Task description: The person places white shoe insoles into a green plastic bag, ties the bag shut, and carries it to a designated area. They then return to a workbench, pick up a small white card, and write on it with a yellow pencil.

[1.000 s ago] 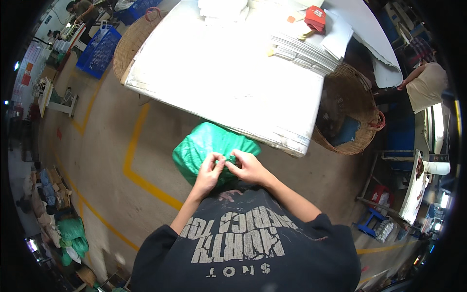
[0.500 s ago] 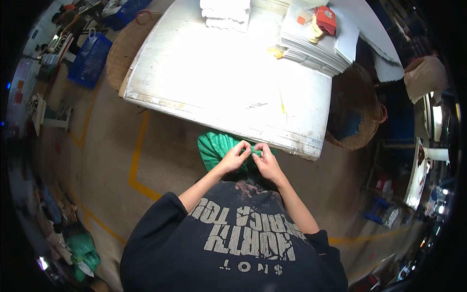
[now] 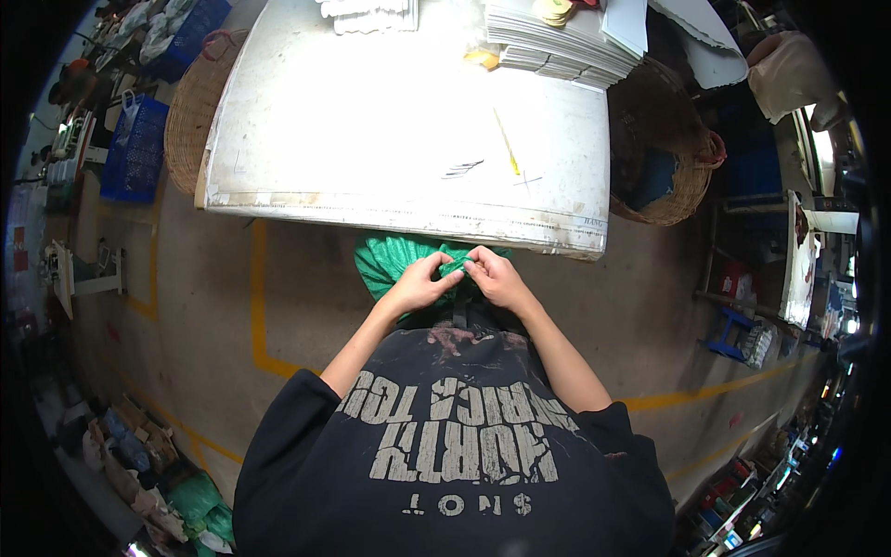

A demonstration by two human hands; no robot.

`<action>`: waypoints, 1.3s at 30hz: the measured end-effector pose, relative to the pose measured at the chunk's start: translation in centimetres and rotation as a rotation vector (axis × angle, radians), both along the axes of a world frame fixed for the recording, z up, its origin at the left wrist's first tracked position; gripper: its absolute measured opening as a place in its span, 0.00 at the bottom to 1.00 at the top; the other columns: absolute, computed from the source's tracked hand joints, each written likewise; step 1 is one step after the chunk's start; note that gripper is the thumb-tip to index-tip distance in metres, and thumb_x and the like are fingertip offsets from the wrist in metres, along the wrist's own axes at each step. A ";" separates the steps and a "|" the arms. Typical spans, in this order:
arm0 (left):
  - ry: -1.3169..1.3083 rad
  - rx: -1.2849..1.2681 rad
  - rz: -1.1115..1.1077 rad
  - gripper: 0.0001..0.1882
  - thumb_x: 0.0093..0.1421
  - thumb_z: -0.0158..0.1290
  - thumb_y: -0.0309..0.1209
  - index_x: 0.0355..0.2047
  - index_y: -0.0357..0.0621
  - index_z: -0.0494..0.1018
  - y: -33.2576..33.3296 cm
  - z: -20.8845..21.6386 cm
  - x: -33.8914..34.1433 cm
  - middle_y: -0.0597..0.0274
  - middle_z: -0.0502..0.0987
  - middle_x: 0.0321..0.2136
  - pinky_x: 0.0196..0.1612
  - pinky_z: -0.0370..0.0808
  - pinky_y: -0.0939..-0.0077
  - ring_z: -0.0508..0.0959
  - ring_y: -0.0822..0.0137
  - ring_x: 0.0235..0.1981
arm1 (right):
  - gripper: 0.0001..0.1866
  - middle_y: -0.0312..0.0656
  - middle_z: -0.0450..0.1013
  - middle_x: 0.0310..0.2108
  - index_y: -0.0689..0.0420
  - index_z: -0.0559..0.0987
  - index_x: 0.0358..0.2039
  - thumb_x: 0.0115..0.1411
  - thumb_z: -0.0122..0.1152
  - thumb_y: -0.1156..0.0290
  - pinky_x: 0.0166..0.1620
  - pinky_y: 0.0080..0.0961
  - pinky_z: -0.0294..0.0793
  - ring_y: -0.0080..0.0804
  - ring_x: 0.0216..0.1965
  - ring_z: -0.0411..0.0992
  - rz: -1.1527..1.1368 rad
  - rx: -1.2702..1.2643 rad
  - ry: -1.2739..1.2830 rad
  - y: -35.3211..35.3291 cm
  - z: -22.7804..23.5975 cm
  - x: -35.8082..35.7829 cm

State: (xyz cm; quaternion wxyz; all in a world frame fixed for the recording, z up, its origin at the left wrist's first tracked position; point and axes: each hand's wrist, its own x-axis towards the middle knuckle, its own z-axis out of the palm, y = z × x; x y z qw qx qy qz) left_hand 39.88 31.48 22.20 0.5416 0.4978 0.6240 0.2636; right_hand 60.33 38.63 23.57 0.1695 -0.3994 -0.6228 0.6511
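Note:
A bunched-up green sheet of material (image 3: 379, 265), with folds like a sack or cloth, sits below the near edge of the white table (image 3: 316, 158). My left hand (image 3: 419, 283) pinches a gathered part of it between thumb and fingers. Right beside it, my right hand (image 3: 497, 280) grips the same gathered part, fingertips almost meeting those of the left. Whatever small detail lies between the fingertips is too small to make out. Part of the green material is hidden by my hands and the table edge.
A yellow pencil or pen (image 3: 508, 144) lies on the table, with a stack of white sheets (image 3: 557, 51) and folded white pieces (image 3: 376, 16) farther back. Wicker baskets (image 3: 188, 135) flank the table on both sides. A blue crate (image 3: 133, 158) stands at the left.
My view has shifted, so the table sits higher in the picture. Both hands stay on the green material, and their fingers have shifted slightly on the gathered part.

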 end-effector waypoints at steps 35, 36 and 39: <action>-0.400 -0.139 0.212 0.13 0.69 0.55 0.40 0.33 0.44 0.75 -2.9 -1.2 1.8 0.80 0.70 0.26 0.32 0.64 0.80 0.65 0.83 0.28 | 0.14 0.52 0.78 0.30 0.55 0.73 0.37 0.64 0.60 0.56 0.36 0.50 0.74 0.56 0.35 0.77 0.176 0.402 -0.500 -3.5 0.8 0.4; -0.217 -0.097 0.167 0.15 0.70 0.55 0.41 0.32 0.42 0.75 -3.1 -1.2 1.9 0.79 0.70 0.24 0.30 0.64 0.79 0.65 0.82 0.27 | 0.14 0.52 0.78 0.30 0.55 0.74 0.37 0.64 0.60 0.57 0.36 0.49 0.74 0.55 0.35 0.77 0.180 0.411 -0.520 -3.6 0.6 0.3; -0.024 -0.061 0.132 0.17 0.69 0.56 0.40 0.30 0.37 0.77 -3.5 -1.4 2.1 0.77 0.72 0.21 0.29 0.65 0.78 0.66 0.81 0.26 | 0.14 0.50 0.77 0.29 0.54 0.75 0.39 0.63 0.60 0.57 0.36 0.46 0.74 0.52 0.33 0.77 0.181 0.358 -0.528 -3.6 0.1 0.5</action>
